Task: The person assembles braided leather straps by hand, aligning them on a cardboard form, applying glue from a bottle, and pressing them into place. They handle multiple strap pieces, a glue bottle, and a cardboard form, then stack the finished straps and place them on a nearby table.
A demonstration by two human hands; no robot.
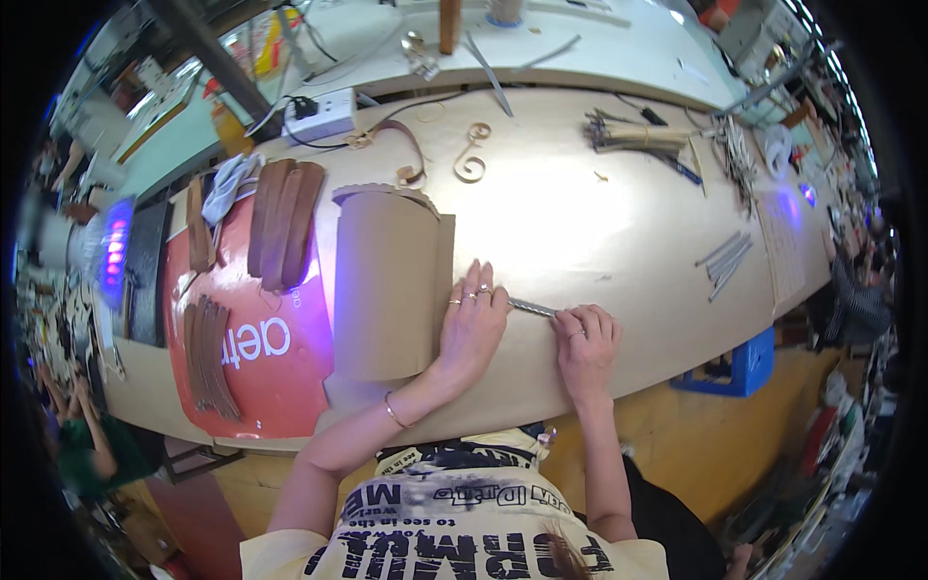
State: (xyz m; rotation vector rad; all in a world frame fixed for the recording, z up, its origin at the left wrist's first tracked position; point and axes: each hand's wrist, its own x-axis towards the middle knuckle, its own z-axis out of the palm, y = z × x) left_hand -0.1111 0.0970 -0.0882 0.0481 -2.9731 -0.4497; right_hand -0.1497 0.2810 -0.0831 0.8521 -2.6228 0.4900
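Note:
A thin grey twisted strip (532,308) spans the short gap between my two hands, just above or on the tan table covering. My left hand (474,327) lies palm down beside a large brown cylinder (385,285), several fingers stretched forward. Its thumb side closes on the strip's left end, which is hidden there. With curled fingers, my right hand (587,350) grips the other end. Farther right lie several loose grey strips (725,261) of similar look.
Brown strap bundles (286,222) and thinner brown strips (209,358) rest on a red sheet (266,387) at left. Curled tan strips (471,166) and a bundle of thin sticks (638,137) lie toward the back. A white power strip (321,118) and cables sit at the far edge.

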